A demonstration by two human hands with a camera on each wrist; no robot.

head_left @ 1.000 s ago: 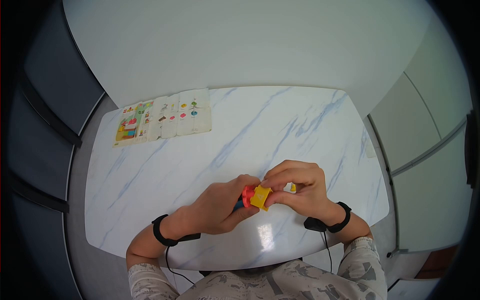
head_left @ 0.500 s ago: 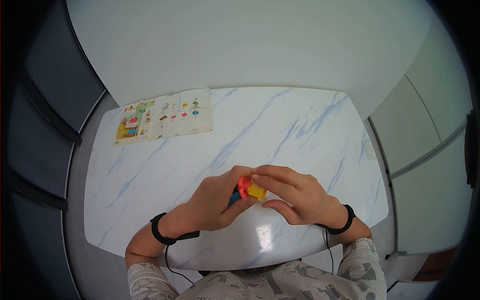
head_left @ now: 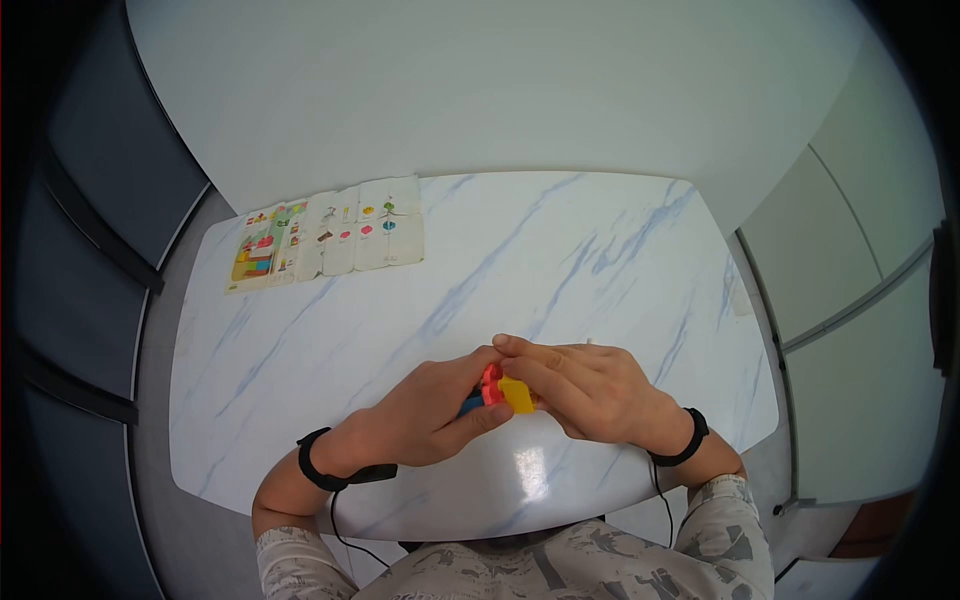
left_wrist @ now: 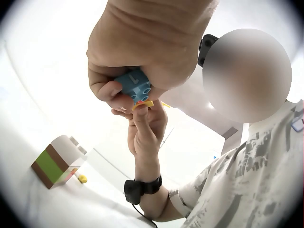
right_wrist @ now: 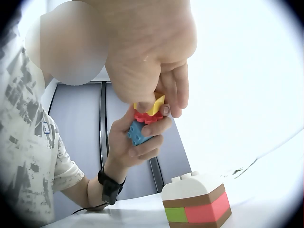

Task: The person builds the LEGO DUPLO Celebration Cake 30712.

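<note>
In the head view my left hand [head_left: 425,410] grips a blue toy brick [right_wrist: 138,134], its studs showing in the right wrist view. A red scalloped brick [right_wrist: 148,118] sits against the blue one. Beyond it is a yellow brick [head_left: 517,395], pinched between the thumb and fingers of my right hand [head_left: 590,390]. The three pieces are held in a row between both hands, above the table. My right fingers cover part of the yellow brick.
A stack of bricks [right_wrist: 197,202] with a white top and brown, green and pink layers stands on the marbled table [head_left: 300,380]. By it lies a small yellow piece [left_wrist: 82,179]. A creased picture sheet [head_left: 340,245] lies at the back left.
My right hand's thumb came away from the yellow brick, its fingers reached over toward the left hand, and now it pinches the brick again. The left hand keeps its grip on the blue brick.
</note>
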